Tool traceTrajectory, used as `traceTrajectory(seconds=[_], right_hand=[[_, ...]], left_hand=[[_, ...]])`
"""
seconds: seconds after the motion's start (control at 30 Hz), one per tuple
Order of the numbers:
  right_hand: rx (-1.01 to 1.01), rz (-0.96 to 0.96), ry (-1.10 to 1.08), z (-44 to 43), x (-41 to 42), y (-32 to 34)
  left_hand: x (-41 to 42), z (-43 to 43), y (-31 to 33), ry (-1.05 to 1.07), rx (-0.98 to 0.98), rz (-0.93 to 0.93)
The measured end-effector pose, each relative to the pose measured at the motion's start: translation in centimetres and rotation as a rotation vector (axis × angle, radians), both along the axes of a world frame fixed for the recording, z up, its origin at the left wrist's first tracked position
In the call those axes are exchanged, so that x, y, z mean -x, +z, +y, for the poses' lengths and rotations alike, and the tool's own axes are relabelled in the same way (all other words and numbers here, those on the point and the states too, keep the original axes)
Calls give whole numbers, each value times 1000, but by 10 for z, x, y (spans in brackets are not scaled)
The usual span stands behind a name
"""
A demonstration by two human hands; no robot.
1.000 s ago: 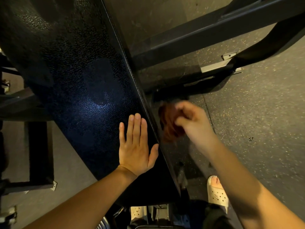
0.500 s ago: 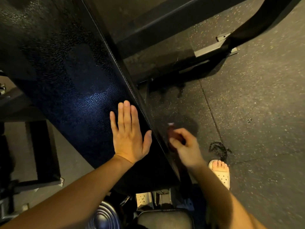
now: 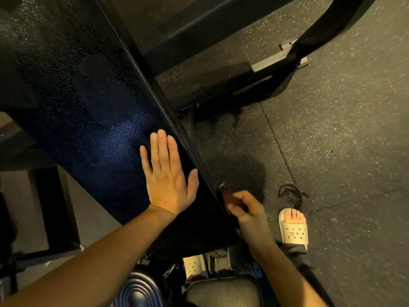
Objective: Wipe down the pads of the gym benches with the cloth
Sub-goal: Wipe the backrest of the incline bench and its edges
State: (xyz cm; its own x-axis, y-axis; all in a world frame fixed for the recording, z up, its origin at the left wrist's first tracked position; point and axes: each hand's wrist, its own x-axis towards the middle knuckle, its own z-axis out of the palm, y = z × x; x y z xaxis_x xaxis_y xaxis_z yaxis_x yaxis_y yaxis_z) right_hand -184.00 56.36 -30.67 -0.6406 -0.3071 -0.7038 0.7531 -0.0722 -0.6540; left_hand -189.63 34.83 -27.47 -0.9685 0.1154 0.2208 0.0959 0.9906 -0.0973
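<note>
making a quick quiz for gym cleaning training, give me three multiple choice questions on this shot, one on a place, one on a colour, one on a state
1. Where is the reddish-brown cloth relative to the black textured bench pad?
A) spread across its top face
B) against its side edge, in the right hand
C) held high in the air, well away from it

2. What colour is the perforated clog sandal?
A) cream
B) bright blue
C) red

3. How is the left hand?
A) clenched in a fist
B) pinching the cloth
C) flat on the pad, fingers straight

Answers:
1. B, the right hand's fingers curl round the cloth at the pad's edge.
2. A, the sandal shows pale cream.
3. C, the palm lies down on the pad's top.
</note>
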Motion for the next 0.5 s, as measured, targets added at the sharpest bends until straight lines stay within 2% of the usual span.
traceTrajectory(seconds=[0.07,0.1,0.2,0.3,0.4,0.5], right_hand=[[138,-78,-80,19,10,4],[135,-132,-135,25,14,4],[-153,-188,-119,19,10,3],[-154,-122,-54,-16,-6,21],[-143,-29,-175,-40,-3,41],[-60,-41,-257,-44,21,55]], left_hand=[[0,0,1,-1,3,1],[0,1,2,3,2,-2],[0,2,2,12,-5,-3],[0,2,2,11,-8,2],[0,3,2,9,-11,-7],[0,1,2,4,-5,-15]])
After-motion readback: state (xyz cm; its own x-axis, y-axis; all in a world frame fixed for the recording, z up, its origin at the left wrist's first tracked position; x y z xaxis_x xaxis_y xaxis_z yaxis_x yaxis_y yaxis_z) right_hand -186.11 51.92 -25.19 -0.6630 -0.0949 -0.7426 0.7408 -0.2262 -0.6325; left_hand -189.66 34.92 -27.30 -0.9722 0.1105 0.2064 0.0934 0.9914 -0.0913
